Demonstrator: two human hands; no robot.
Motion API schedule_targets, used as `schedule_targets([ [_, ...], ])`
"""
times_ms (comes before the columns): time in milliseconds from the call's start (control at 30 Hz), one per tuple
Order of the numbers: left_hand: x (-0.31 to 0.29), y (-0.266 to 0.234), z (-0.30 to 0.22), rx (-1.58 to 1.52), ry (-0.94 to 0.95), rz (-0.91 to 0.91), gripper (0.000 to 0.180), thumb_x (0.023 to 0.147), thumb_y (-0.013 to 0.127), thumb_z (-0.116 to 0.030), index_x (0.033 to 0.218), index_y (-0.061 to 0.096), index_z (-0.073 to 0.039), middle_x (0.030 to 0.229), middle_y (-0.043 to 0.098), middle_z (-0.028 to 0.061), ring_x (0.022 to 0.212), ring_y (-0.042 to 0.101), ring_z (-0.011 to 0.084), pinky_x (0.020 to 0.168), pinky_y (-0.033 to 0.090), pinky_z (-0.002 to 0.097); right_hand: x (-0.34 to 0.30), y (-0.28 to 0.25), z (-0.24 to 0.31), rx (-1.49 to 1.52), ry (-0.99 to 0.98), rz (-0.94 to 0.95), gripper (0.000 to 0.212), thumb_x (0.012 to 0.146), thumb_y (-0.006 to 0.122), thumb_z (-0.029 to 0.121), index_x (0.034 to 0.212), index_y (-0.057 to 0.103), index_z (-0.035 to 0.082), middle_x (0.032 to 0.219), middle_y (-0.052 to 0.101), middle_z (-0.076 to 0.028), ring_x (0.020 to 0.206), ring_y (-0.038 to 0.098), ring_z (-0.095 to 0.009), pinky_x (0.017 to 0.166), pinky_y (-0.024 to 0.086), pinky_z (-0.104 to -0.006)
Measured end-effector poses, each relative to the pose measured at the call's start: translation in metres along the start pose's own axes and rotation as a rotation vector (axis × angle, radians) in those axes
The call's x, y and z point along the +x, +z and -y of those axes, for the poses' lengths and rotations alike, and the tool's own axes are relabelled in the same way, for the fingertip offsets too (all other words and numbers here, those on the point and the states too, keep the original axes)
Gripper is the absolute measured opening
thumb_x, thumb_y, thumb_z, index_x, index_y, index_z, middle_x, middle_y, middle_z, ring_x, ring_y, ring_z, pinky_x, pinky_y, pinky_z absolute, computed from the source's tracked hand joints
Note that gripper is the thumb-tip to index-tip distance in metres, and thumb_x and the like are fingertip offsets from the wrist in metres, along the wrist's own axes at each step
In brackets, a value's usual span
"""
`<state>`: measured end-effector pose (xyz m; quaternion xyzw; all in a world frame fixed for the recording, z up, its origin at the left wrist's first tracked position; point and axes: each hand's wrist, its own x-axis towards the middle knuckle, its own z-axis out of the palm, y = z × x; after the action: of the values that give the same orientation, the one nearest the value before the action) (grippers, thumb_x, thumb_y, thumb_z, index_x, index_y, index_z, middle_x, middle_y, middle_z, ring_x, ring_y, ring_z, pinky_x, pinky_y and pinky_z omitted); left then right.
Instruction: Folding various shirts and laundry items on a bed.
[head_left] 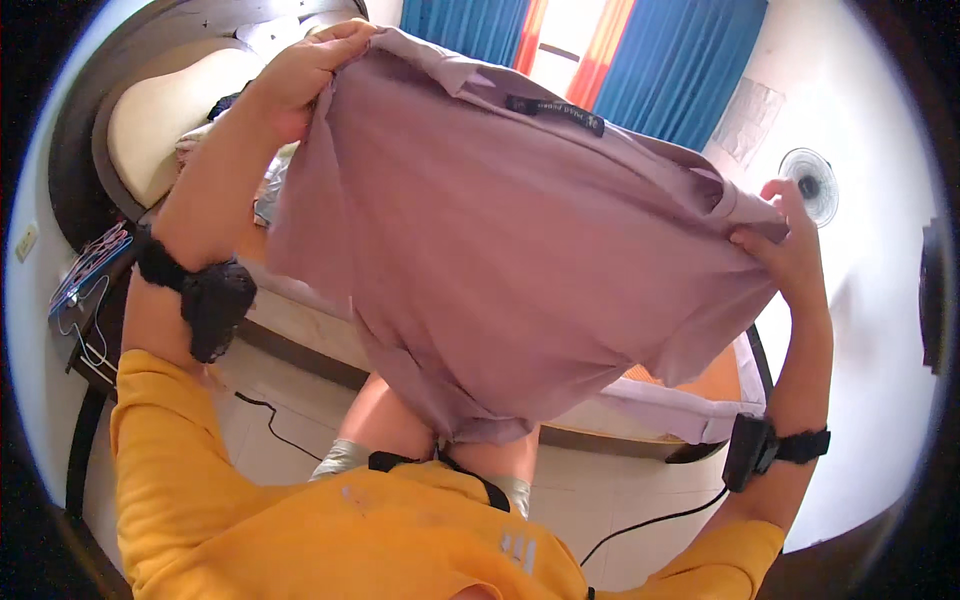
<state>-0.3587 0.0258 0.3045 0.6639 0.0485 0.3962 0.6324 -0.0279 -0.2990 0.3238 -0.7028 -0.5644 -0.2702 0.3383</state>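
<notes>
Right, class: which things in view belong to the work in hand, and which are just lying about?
In use:
mauve shirt, held spread out
left hand, gripping one upper corner
right hand, gripping the other

Lying or standing about, untouched by either hand:
hangers
bed
fan
blue curtains

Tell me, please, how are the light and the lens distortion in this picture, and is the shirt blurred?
Head view: the window between the curtains is washed out to white; head view: black corners surround a rounded fisheye image, with a bluish fringe at the left rim; head view: the shirt has soft shading, its folds readable, without strong blur.
</notes>
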Motion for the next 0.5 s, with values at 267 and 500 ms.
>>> schedule_targets([
  [267,-0.025,0.014,0.006,0.274,-0.155,0.369,0.03,0.085,0.059,-0.035,0.092,0.062,-0.006,0.081,0.06,-0.0006,0.074,0.055,0.0058,0.067,0.045,0.0204,0.005,0.034,-0.039,-0.383,-0.053,-0.073,0.018,0.076,0.051,0.009,0.088,0.06,0.0,0.08,0.061,-0.019,0.074,0.059,-0.032,0.068,0.046,-0.036],
  [500,-0.06,0.123,0.067,0.014,0.001,1.355,0.048,0.078,0.063,-0.042,0.101,0.06,0.0,0.096,0.062,0.0133,0.089,0.059,0.0244,0.075,0.047,0.034,0.002,0.099,-0.017,0.651,0.36,-0.008,0.025,0.09,0.045,0.018,0.094,0.062,0.001,0.085,0.062,-0.006,0.072,0.057,-0.011,0.065,0.046,-0.0244],
])
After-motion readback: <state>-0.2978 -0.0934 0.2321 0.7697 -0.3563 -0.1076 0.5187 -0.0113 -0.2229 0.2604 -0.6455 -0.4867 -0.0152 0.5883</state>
